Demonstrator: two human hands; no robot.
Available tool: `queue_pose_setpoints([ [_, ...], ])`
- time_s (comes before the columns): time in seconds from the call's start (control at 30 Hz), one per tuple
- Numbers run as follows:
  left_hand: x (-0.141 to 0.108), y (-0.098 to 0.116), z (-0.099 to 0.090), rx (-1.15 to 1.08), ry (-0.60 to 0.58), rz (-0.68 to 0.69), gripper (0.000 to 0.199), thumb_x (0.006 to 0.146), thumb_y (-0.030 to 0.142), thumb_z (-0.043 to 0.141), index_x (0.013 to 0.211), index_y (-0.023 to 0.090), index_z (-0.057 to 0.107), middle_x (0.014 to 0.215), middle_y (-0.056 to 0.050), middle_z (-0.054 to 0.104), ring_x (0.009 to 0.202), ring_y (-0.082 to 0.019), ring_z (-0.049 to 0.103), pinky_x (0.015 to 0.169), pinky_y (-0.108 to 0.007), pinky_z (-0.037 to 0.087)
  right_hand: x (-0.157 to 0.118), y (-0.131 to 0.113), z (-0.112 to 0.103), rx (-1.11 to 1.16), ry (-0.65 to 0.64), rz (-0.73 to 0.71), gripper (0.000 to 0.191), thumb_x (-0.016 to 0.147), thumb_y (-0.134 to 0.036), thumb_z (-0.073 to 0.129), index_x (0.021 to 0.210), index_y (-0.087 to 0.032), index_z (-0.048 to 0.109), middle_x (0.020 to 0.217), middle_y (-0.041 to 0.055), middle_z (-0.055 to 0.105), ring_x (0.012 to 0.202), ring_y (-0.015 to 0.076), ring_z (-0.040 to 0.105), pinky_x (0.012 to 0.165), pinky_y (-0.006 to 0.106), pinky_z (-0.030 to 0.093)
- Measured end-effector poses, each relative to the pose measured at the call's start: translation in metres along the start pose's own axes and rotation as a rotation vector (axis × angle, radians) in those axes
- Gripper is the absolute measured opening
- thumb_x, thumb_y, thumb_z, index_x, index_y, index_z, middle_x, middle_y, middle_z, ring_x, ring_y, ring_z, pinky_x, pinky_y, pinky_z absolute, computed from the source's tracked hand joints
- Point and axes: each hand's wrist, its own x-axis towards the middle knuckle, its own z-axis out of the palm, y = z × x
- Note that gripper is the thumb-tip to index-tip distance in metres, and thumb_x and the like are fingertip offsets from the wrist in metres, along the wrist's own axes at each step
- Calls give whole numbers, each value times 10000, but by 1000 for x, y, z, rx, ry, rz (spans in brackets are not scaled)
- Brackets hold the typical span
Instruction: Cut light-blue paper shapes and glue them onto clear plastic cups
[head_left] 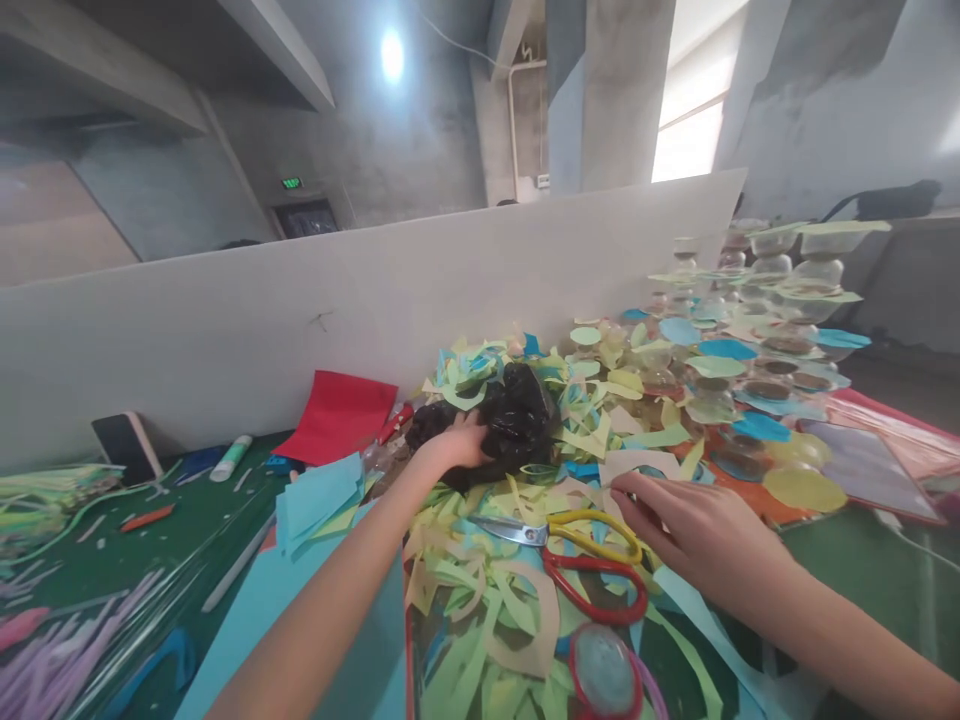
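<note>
My left hand (463, 445) reaches into a crumpled black plastic bag (521, 415); its fingers are partly hidden against the dark plastic. My right hand (675, 515) has its fingers bent together at a beige paper scrap (637, 464). Between and below the hands, scissors with one yellow and one red handle (551, 532) lie on a heap of green, yellow and beige paper cuttings (480, 610). Under them sits a round red-rimmed object (606, 670).
Blue paper sheets (322, 610) and a red sheet (337, 415) lie left. Further left are a phone (126, 448), a glue stick (231, 458) and purple strips (75, 650). Stacked clear cups with paper discs (795, 300) stand at right. A white partition (300, 330) runs behind.
</note>
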Motion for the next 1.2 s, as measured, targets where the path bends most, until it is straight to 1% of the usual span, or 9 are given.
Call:
queue_pose_setpoints([
  [0.07,-3,3,6,-12,-11,13,461,638,351,714,1069,191,671,1405,-171,469,1301,-382,429,1048,-462,379,-1,3,-1,-19,81,-7,299,998,-292,332,852,-210,579,574,-15,625,463,127,575,454,227,316],
  [0.17,-4,5,10,-41,-12,48,420,682,322,688,1080,187,665,1312,-165,557,1243,-332,503,1036,-406,399,-3,5,-5,-53,168,8,328,1000,-313,336,824,-207,593,560,-13,624,455,125,568,450,236,323],
  [0.33,-4,2,8,-92,-6,101,283,751,308,643,995,170,685,1074,-136,681,1026,-282,630,930,-361,477,-8,6,-15,-57,158,-13,364,1006,-342,332,799,-208,600,604,5,662,492,140,614,450,244,354],
  [0.5,-6,7,-1,-122,65,150,389,774,329,638,1109,129,635,1143,-176,653,1061,-318,606,955,-436,463,-17,3,-28,-24,119,8,371,996,-359,343,792,-223,621,652,16,687,516,144,629,471,255,411],
  [0.6,-4,13,-5,-250,68,207,451,793,314,618,1202,129,580,1178,-160,655,1054,-294,617,959,-432,472,-24,-3,-36,-12,112,-47,357,995,-355,355,802,-227,627,695,18,708,525,145,640,467,263,426],
  [0.73,6,17,-6,-424,68,230,419,857,316,536,1242,148,551,1257,-126,635,1111,-261,608,995,-413,463,-35,-8,-45,-28,101,-76,332,990,-349,364,844,-234,639,778,32,735,561,158,655,471,270,452],
  [1.0,12,17,1,-492,305,109,284,800,146,520,1052,147,651,1118,-106,703,1070,-263,636,965,-403,482,-50,-10,-55,-19,84,-10,357,974,-364,371,834,-244,676,751,41,730,579,171,654,501,274,485],
  [1.1,0,18,-9,-492,423,17,337,789,88,497,1095,153,624,1114,-104,700,1079,-248,632,977,-392,469,-48,-14,-57,-17,94,-10,373,979,-375,364,826,-240,676,735,37,726,554,159,638,497,273,475],
  [1.2,-17,17,-23,-503,487,-36,319,832,132,496,1136,178,581,1070,-80,704,1017,-212,653,948,-353,477,-41,-20,-58,-15,130,-47,402,991,-382,344,791,-234,660,681,23,700,520,139,613,483,258,445],
])
